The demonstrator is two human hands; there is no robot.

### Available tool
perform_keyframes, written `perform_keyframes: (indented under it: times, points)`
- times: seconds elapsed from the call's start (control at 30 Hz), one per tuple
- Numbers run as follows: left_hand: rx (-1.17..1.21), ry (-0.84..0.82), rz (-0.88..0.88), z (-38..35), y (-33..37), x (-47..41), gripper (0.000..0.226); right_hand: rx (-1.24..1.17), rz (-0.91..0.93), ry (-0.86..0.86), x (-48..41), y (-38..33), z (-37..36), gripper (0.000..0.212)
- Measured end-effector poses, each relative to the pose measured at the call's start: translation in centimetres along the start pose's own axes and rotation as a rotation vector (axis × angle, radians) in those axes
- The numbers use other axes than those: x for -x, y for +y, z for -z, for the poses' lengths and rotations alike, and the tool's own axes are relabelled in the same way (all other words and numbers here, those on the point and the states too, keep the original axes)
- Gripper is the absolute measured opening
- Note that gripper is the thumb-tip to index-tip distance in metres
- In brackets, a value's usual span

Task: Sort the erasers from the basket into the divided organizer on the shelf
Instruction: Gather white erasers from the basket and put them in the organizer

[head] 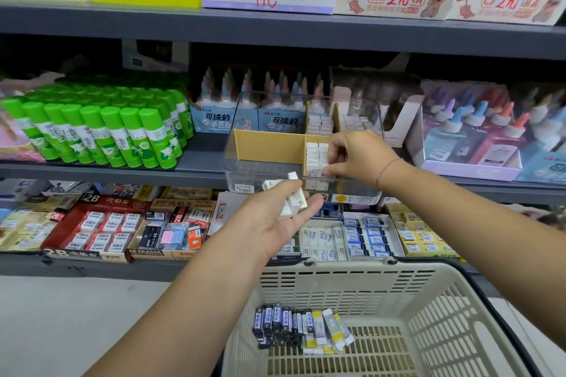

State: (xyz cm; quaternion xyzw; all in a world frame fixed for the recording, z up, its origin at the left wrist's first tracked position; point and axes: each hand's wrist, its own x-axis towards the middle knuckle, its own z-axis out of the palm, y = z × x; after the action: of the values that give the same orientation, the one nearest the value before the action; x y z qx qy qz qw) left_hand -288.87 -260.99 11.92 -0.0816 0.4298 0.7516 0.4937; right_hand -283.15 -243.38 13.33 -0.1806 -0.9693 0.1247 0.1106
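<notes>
A clear organizer [245,162] with tan dividers stands on the middle shelf. Its front right compartment holds rows of white erasers [317,153]. My right hand [355,156] reaches into that compartment and pinches a white eraser at the front of the rows. My left hand [275,214] hovers palm up just below the organizer's front edge, its fingers curled round a few white erasers [292,196]. Below, a cream basket [428,315] holds a pile of dark blue and yellow-white sleeved erasers [301,327].
Green glue sticks [101,128] fill the middle shelf's left side, and glue bottles [477,128] stand to the right. Boxes of erasers [107,223] line the lower shelf. The organizer's front left compartment looks bare.
</notes>
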Motion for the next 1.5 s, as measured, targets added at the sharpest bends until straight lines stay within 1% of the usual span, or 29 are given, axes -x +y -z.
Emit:
perform_keyframes:
  times: [0.1,0.17,0.2,0.27,0.3,0.33,0.4,0.43,0.47,0.53,0.6,0.67,0.7,0.73,0.8,0.9,0.97,1.13,1.2,1.27,1.4,1.5]
  points:
    - [-0.016,0.003,0.017,0.2,0.0,0.0,0.013,0.014,0.0,0.001,0.0,0.2,-0.1,0.023]
    - [-0.029,-0.014,0.034,0.0,0.0,0.2,0.012,0.012,0.012,0.019,0.1,0.2,0.1,0.02]
    - [-0.029,-0.027,0.042,-0.1,0.0,0.3,0.011,-0.023,0.019,0.048,0.3,0.0,0.4,0.017]
    - [-0.031,-0.061,0.05,-0.2,-0.1,0.5,0.012,-0.194,0.033,0.086,0.6,-0.6,0.9,0.011]
    - [-0.045,-0.08,0.049,-0.3,-0.1,0.6,0.014,-0.303,0.033,0.058,0.9,-1.0,1.2,0.012]
    - [-0.06,-0.099,0.044,-0.3,-0.1,0.6,0.016,-0.402,0.031,-0.008,1.1,-1.4,1.6,0.015]
    - [-0.076,-0.132,0.029,-0.4,-0.1,0.7,0.019,-0.571,0.023,-0.2,1.5,-2.1,1.9,0.016]
    - [-0.08,-0.144,0.022,-0.5,-0.1,0.7,0.02,-0.641,0.013,-0.272,1.7,-2.2,1.9,0.015]
    - [-0.085,-0.153,0.019,-0.5,-0.1,0.7,0.022,-0.699,-0.001,-0.309,1.8,-2.3,2.1,0.012]
    - [-0.092,-0.164,0.018,-0.5,-0.2,0.6,0.023,-0.783,-0.051,-0.305,1.7,-2.2,2.7,0.005]
    - [-0.082,-0.157,0.012,-0.4,-0.1,0.4,0.019,-0.832,-0.124,-0.236,1.3,-1.7,3.7,0.003]
    - [-0.064,-0.125,0.003,-0.2,0.0,0.2,0.016,-0.798,-0.182,-0.115,0.7,-1.0,4.7,0.008]
    - [-0.059,-0.106,0.001,-0.2,0.0,0.1,0.016,-0.778,-0.208,-0.081,0.4,-0.6,5.2,0.01]
    - [-0.061,-0.092,0.002,-0.2,0.0,0.0,0.017,-0.77,-0.236,-0.081,0.2,-0.2,5.6,0.011]
    - [-0.074,-0.076,0.008,-0.2,-0.1,-0.1,0.019,-0.755,-0.287,-0.137,-0.1,0.2,6.1,0.014]
    - [-0.069,-0.058,0.012,-0.3,-0.1,-0.1,0.024,-0.604,-0.3,-0.189,-0.5,0.2,6.0,0.014]
    - [-0.067,-0.055,0.01,-0.3,-0.1,-0.1,0.025,-0.505,-0.293,-0.188,-0.7,0.0,5.5,0.014]
    - [-0.082,-0.044,0.006,-0.2,-0.1,-0.1,0.025,-0.36,-0.263,-0.177,-0.9,-0.4,4.0,0.018]
    - [-0.073,-0.028,-0.002,-0.2,0.0,-0.2,0.024,-0.206,-0.227,-0.167,-1.0,-0.4,3.1,0.022]
    - [-0.062,-0.017,-0.007,-0.3,0.0,-0.1,0.017,-0.073,-0.172,-0.147,-0.8,-0.3,2.2,0.026]
    - [-0.049,-0.009,-0.013,-0.3,0.1,0.0,0.012,-0.071,-0.108,-0.085,-0.2,0.2,0.7,0.032]
    - [-0.045,-0.007,-0.008,-0.3,0.1,0.0,0.012,-0.099,-0.081,-0.072,0.0,0.5,0.4,0.026]
